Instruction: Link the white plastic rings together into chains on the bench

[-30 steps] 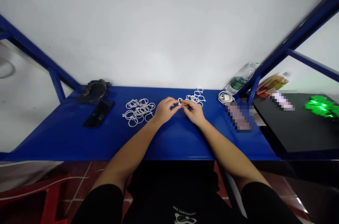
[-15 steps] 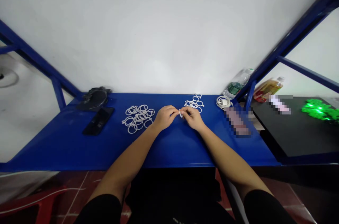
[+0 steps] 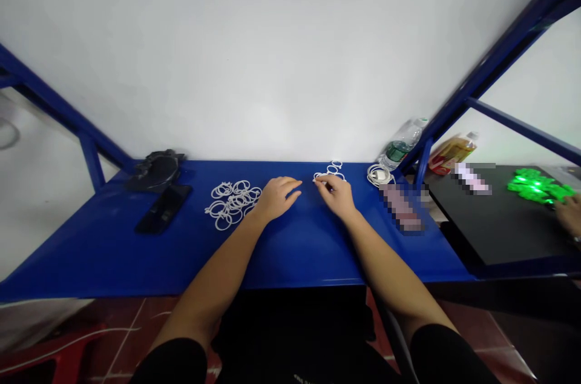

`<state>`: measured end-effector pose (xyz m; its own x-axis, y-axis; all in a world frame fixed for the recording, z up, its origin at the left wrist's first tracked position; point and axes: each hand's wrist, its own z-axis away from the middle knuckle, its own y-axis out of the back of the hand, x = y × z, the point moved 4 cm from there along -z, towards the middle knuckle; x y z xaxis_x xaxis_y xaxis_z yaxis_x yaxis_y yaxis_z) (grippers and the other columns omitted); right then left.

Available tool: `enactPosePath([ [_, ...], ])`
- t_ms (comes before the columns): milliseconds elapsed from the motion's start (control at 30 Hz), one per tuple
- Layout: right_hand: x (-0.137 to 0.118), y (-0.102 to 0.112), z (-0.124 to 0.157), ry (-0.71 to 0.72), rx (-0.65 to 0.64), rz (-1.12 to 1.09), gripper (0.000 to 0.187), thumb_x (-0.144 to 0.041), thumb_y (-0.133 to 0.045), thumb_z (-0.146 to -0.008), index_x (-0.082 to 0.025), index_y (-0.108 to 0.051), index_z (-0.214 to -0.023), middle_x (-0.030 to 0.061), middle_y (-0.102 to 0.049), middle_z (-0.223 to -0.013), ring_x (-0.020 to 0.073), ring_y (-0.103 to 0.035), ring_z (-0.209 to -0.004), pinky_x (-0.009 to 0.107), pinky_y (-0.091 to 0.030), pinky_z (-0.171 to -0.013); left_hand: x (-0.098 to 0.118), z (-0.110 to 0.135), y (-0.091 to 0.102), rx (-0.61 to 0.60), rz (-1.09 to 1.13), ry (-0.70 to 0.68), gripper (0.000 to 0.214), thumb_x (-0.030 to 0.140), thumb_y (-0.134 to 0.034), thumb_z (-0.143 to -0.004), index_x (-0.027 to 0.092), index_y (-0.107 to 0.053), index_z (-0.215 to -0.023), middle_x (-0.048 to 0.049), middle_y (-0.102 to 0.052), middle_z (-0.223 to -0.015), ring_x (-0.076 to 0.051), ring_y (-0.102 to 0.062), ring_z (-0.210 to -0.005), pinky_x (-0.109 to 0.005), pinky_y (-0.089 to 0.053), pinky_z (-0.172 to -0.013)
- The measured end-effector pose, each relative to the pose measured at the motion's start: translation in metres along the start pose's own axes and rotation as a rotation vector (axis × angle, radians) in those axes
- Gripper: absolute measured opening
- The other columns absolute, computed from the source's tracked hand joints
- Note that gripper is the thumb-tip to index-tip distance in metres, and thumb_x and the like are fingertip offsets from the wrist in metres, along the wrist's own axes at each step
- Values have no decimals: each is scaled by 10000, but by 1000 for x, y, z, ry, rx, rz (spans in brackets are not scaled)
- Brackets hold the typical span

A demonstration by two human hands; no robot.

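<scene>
Lying at nine o'clock from the left hand [image 3: 275,197], nearer, fingers parted: white rings [image 3: 238,200]; right hand's [image 3: 338,195] grip unclear.

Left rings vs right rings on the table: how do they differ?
Visible spread: left rings cover more area than right rings.
Cover: right rings are partly hidden by the right hand; left rings show mostly clear.
Place: right rings reach nearer the wall than left rings.
Shared: both white, on the blue table.
</scene>
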<state>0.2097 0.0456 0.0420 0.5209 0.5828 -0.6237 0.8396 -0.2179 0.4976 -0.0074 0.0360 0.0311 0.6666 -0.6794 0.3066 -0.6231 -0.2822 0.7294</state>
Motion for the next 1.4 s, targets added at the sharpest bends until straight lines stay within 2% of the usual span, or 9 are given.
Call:
enactPosePath([
  [233,25,20,-9,-68,180,107,204,-383,-658,-961,-217,-770,-1001,57,-739,-880,188,-634,-682,345,-548,-716,-79,18,36,34,-278,462,234,349,-708,-924,210,-772,-1102,-171,-741,-1205,-381,-647,-1132,-588,-441,-1042],
  [367,12,8,-5,23,59,106,202,-370,-620,-994,-228,-761,-968,50,-735,-869,185,-634,-692,345,-541,-728,-122,43,61,-24,-366,732,236,301,-775,-830,177,-760,-1031,-214,-725,-1195,-442,-597,-1158,-721,-330,-1061],
  [533,-1,-7,2,144,-83,100,204,-346,-586,-1013,-237,-758,-1007,62,-752,-899,210,-685,-814,352,-549,-772,-139,57,70,-26,-314,791,126,266,-766,-819,149,-725,-803,-126,-675,-781,-399,-608,-1026,-802,-290,-986],
  [633,0,-9,3,165,-92,105,197,-328,-585,-1011,-233,-758,-1012,60,-750,-891,212,-693,-821,357,-545,-771,-134,55,73,-8,-322,797,173,257,-772,-815,153,-694,-701,-107,-647,-728,-375,-608,-995,-813,-253,-1007],
  [833,-2,-11,5,141,-87,78,189,-331,-592,-1011,-241,-756,-1035,56,-746,-879,208,-693,-797,355,-549,-757,-97,29,84,89,-382,740,143,305,-678,-909,202,-723,-820,-112,-751,-980,-347,-644,-1036,-728,-278,-1118],
  [967,-8,-18,10,121,-135,28,236,-359,-594,-1022,-247,-737,-1172,57,-749,-912,205,-692,-784,351,-564,-748,-51,8,59,193,-141,550,98,290,-664,-921,234,-714,-857,-65,-783,-920,-275,-703,-914,-486,-489,-985],
  [1133,-18,-22,14,114,-218,-28,322,-401,-542,-1066,-264,-689,-1317,66,-765,-1006,195,-702,-815,345,-581,-785,2,0,18,208,-30,305,64,256,-700,-909,243,-699,-846,-37,-780,-867,-262,-709,-871,-478,-481,-1003],
  [1233,-22,-21,15,121,-209,-34,283,-402,-539,-1068,-263,-734,-1220,67,-777,-998,201,-716,-850,339,-579,-793,12,1,10,202,11,272,78,237,-694,-921,244,-695,-843,-22,-775,-850,-249,-713,-851,-497,-460,-1056],
  [1400,-21,-22,15,109,-178,-16,239,-368,-564,-1051,-245,-756,-1120,59,-784,-949,196,-720,-822,328,-564,-762,16,0,15,194,48,196,137,287,-683,-961,248,-750,-1073,-55,-791,-1094,-256,-718,-1049,-480,-460,-1074],
])
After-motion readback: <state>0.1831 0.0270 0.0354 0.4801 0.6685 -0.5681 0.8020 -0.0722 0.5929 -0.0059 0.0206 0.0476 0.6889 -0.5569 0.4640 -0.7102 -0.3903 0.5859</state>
